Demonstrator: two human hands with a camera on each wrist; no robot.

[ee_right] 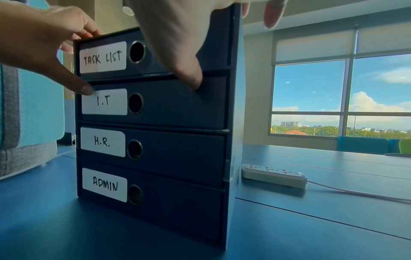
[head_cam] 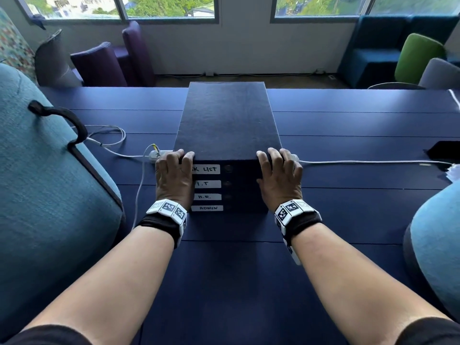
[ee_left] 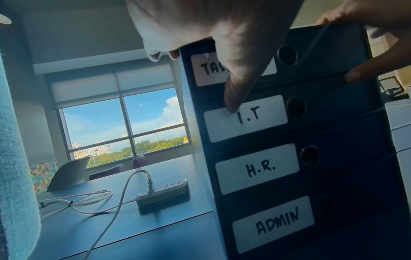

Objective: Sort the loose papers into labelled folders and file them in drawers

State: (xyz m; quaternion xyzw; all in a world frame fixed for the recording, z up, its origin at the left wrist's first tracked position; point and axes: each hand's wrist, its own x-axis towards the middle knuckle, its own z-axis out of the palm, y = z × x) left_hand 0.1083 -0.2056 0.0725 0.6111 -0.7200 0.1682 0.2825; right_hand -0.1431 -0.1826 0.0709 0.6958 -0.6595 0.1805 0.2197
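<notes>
A dark blue drawer box (head_cam: 227,120) stands on the blue table (head_cam: 224,270), all four drawers shut. White labels read TASK LIST (ee_right: 102,57), I.T (ee_right: 104,101), H.R. (ee_right: 102,141) and ADMIN (ee_right: 104,184). My left hand (head_cam: 174,173) grips the box's top front left corner, fingers curled over the top edge. Its thumb (ee_left: 235,91) touches the I.T label (ee_left: 255,119). My right hand (head_cam: 278,175) grips the top front right corner the same way. The right thumb (ee_right: 189,70) presses the I.T drawer front (ee_right: 177,105).
A power strip (ee_left: 162,193) with a plugged cable lies left of the box, another power strip (ee_right: 273,176) lies to its right. Teal chairs flank me at left (head_cam: 49,183) and right (head_cam: 435,245). A black item (head_cam: 445,150) and white paper (head_cam: 454,171) lie at the table's right edge.
</notes>
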